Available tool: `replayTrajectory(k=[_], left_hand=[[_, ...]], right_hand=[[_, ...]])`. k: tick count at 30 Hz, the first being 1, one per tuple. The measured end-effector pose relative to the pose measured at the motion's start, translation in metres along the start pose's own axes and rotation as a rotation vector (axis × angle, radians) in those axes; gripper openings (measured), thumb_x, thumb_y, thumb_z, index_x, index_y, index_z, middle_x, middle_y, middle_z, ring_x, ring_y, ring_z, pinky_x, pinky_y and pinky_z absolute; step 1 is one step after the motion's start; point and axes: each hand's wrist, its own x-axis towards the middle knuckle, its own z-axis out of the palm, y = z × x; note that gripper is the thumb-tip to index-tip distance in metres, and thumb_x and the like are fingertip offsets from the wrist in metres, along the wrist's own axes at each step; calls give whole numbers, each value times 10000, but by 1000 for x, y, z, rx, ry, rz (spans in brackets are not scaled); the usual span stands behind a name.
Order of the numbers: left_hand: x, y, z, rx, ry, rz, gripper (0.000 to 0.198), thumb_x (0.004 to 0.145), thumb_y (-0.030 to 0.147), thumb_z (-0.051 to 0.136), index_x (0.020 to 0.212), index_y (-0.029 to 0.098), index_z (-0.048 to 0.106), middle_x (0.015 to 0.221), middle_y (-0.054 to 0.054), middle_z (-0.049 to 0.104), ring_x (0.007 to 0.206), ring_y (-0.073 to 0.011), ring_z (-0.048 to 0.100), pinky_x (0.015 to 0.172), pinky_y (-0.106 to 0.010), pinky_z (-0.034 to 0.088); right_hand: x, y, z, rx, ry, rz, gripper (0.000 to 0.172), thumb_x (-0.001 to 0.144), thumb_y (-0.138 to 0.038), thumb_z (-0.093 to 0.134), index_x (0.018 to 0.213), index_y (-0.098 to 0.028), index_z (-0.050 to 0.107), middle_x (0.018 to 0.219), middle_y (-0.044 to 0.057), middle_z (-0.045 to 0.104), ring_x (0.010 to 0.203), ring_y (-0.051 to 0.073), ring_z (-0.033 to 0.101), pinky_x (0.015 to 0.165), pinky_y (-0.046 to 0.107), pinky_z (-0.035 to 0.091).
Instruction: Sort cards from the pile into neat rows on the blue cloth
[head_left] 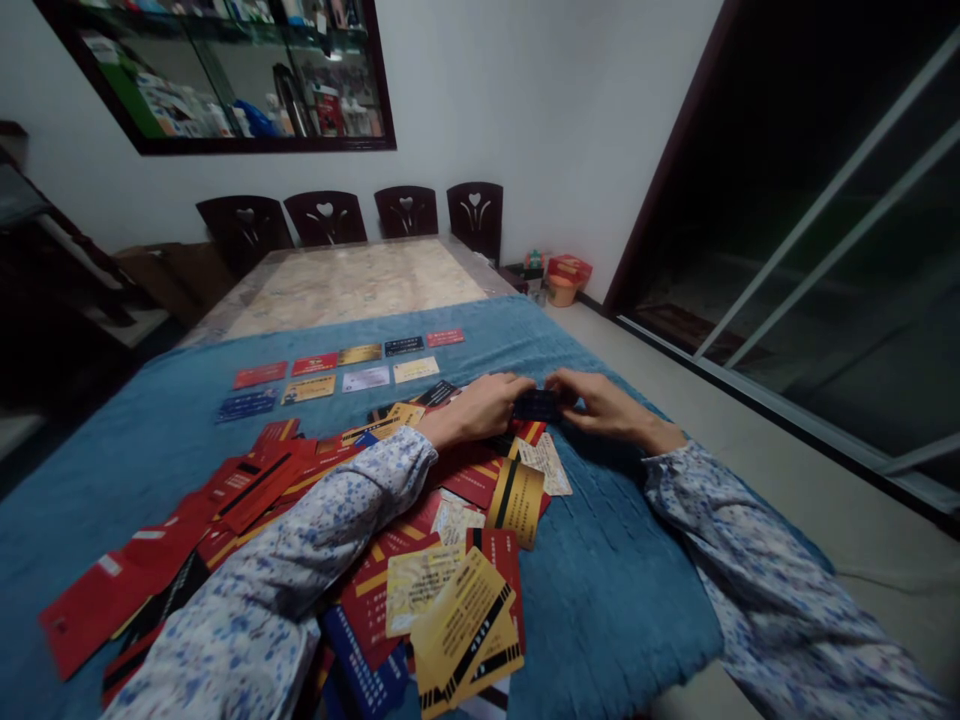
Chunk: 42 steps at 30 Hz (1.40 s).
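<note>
A small dark blue card (pixel 535 405), or a thin stack of them, is pinched between my two hands at the far right end of the card pile. My left hand (pixel 484 405) grips its left end, fingers bent and palm down over the pile. At its right end, the thumb and fingers of my right hand (pixel 600 405) close on the edge. Beneath my left forearm spreads a heap of red, gold, black and blue cards (pixel 517 500). Farther back, two rows of single cards lie flat, among them a gold card (pixel 360 354) and a white card (pixel 416 370).
A blue cloth (pixel 600 570) covers the near part of the long table, with its marble-patterned top (pixel 352 280) showing beyond. Several dark chairs (pixel 326 217) line the far end. A glass display shelf (pixel 247 80) is set in the wall. Right is a sliding door (pixel 810 250).
</note>
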Motion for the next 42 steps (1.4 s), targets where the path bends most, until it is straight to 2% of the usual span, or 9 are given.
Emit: replayTrajectory(k=[5, 14, 23, 35, 42], left_hand=[[-3, 6, 0, 84, -22, -41, 504, 864, 64, 482, 1347, 192, 550, 1248, -132, 671, 1080, -250, 661, 935, -377, 530], [-4, 9, 4, 165, -27, -79, 481, 884, 114, 511, 1359, 183, 547, 1203, -146, 631, 1053, -272, 618, 898, -397, 504], [-5, 16, 2, 175, -40, -110, 500, 890, 160, 539, 1390, 162, 537, 1206, -170, 613, 1067, -299, 608, 889, -424, 495], [-7, 9, 3, 128, -105, -89, 580, 865, 189, 594, 1428, 119, 476, 1241, -193, 580, 1153, -334, 571, 934, -445, 483], [-9, 16, -6, 90, -83, -131, 520, 883, 197, 575, 1389, 118, 484, 1253, -197, 575, 1156, -340, 566, 954, -464, 479]], right_hand=[[0, 0, 2, -41, -3, -6, 342, 779, -176, 616, 1119, -204, 593, 1020, 98, 716, 896, 240, 668, 785, 361, 524], [-2, 6, 9, -82, -17, 3, 444, 784, -194, 651, 1219, -228, 566, 1105, 109, 697, 940, 260, 660, 808, 402, 535], [-2, 5, 13, -78, -31, -9, 513, 770, -203, 672, 1270, -227, 561, 1121, 109, 678, 964, 271, 656, 834, 423, 545], [-2, 10, 16, -105, -61, -52, 585, 784, -216, 666, 1354, -214, 533, 1101, 108, 579, 938, 259, 632, 851, 429, 571], [-1, 19, 18, -131, 35, -134, 614, 822, -250, 642, 1424, -244, 520, 1166, 130, 594, 1019, 285, 633, 906, 481, 570]])
